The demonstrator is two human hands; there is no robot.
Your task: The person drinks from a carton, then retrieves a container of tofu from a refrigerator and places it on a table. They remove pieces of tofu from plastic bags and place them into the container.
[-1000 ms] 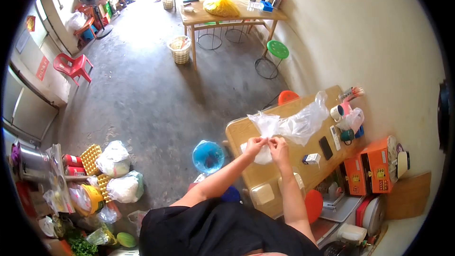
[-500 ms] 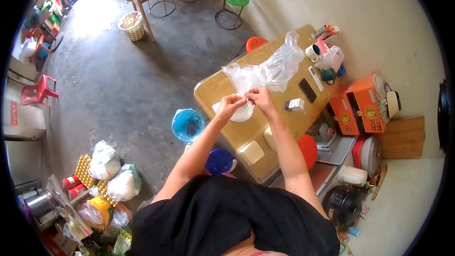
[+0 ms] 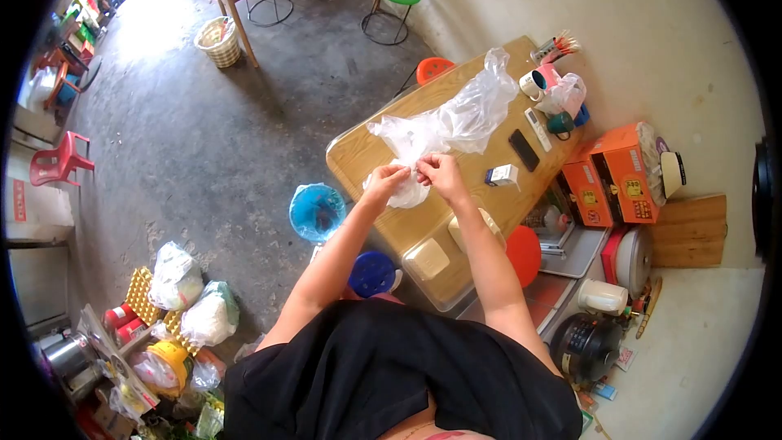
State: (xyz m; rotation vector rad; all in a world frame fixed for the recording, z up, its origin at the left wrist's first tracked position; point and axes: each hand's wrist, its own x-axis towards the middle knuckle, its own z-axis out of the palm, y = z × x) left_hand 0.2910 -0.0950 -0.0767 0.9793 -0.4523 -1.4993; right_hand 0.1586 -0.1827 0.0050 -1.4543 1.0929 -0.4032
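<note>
A thin white translucent plastic bag (image 3: 479, 111) is spread across the wooden table (image 3: 352, 152), its far part crumpled and its near part bunched at my hands. My left hand (image 3: 386, 182) pinches the bag's gathered plastic between thumb and fingers. Close beside it on the right, my right hand (image 3: 441, 174) also has its fingers closed on the plastic. Exactly which part of the bag lies between the fingertips is too small to make out. To the right of my right hand stand a small white and blue box (image 3: 502, 175) and a black phone (image 3: 524, 151).
Pale plastic containers (image 3: 425, 261) sit near the table's close edge. Mugs (image 3: 533, 84) and a holder of sticks (image 3: 555, 49) stand by the wall. A blue lined bin (image 3: 318, 213) and a blue stool (image 3: 373, 274) are left of the table. Orange boxes (image 3: 623, 175) are at right.
The bag's left part has spread a little further left. My hands have parted slightly, both still pinching plastic. The whole view has shifted a little.
</note>
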